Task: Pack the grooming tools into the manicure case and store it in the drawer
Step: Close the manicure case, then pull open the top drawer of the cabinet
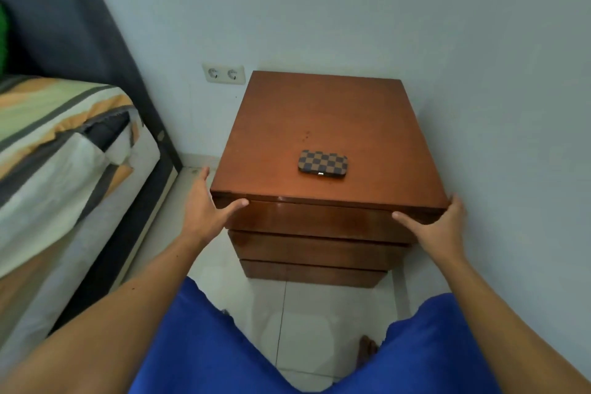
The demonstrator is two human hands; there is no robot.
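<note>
A closed manicure case (pixel 323 163) with a brown and dark checkered cover and a small metal clasp lies flat on top of the wooden nightstand (pixel 319 118), near its front edge. No loose grooming tools are visible. The top drawer (pixel 319 222) sits flush under the top board, with two more drawer fronts below it. My left hand (pixel 204 208) clasps the drawer's left front corner, thumb on the front and fingers around the side. My right hand (pixel 438 221) clasps the right front corner the same way.
The nightstand stands against a pale wall with a double socket (pixel 224 73) to its left. A bed (pixel 57 150) with striped bedding and a dark headboard is on the left. My knees in blue shorts (pixel 204 345) are over the white tiled floor.
</note>
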